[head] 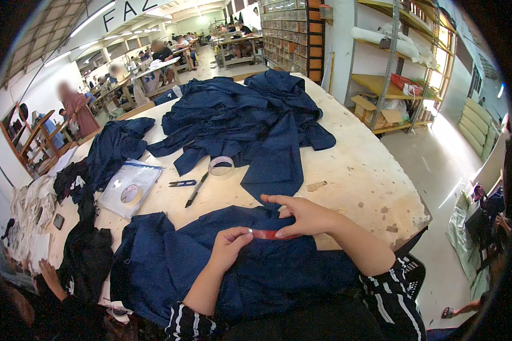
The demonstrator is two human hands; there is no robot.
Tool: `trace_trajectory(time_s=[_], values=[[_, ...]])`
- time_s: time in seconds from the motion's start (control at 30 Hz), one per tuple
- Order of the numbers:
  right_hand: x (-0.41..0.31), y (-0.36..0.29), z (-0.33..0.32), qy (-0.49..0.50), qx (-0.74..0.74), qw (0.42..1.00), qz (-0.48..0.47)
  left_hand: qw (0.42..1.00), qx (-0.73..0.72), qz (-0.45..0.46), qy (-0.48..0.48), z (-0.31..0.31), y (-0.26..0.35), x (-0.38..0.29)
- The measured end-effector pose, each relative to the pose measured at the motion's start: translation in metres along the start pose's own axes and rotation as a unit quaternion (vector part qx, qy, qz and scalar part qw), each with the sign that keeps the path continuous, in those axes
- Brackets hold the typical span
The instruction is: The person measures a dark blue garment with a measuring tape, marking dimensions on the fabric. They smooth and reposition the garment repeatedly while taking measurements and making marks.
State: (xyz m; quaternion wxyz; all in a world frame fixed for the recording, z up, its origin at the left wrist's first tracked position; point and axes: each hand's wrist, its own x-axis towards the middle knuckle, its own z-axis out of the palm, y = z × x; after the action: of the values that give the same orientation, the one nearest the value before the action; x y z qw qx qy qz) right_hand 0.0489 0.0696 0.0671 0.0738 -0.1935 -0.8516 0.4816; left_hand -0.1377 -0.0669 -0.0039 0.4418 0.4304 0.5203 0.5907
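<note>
Navy blue fabric [273, 273] is spread before me along the near side of the table. Above it runs a short stretch of red measuring tape [265, 234]. My left hand [230, 245] pinches its metal-tipped end between thumb and finger. The thumb of my right hand [305, 215] presses on the tape further right, with the index finger stretched out to the left. Whether the tape touches the cloth is hard to tell. A pointed navy piece [273, 174] hangs towards my right hand from a large heap of navy cloth [239, 113].
On the table [358, 179] lie a clear tape roll [221, 166], a black pen [196, 190], blue thread snips [182, 183] and a plastic packet [147, 174] bearing another tape roll [131, 195]. A co-worker's hand [51, 277] rests at left near black cloth [87, 260]. Metal shelving [392, 64] stands behind.
</note>
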Motion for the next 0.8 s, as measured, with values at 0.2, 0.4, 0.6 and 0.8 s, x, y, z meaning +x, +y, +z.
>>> trace_trajectory(time_s=[0.2,0.4,0.6,0.8], values=[[-0.002,-0.003,0.003,0.008,-0.029,1.0,-0.004,0.998,0.061,-0.001,0.025,0.002,0.003,0.001],[-0.009,0.018,-0.01,-0.027,-0.027,0.999,-0.02,0.995,0.064,0.033,0.073,-0.002,0.003,0.001],[-0.027,0.036,-0.023,-0.027,0.051,0.997,-0.047,0.996,0.049,0.038,0.063,-0.002,0.003,0.006],[-0.038,0.012,-0.02,-0.049,0.031,0.998,-0.039,0.997,0.038,0.026,0.067,-0.014,-0.004,0.01]])
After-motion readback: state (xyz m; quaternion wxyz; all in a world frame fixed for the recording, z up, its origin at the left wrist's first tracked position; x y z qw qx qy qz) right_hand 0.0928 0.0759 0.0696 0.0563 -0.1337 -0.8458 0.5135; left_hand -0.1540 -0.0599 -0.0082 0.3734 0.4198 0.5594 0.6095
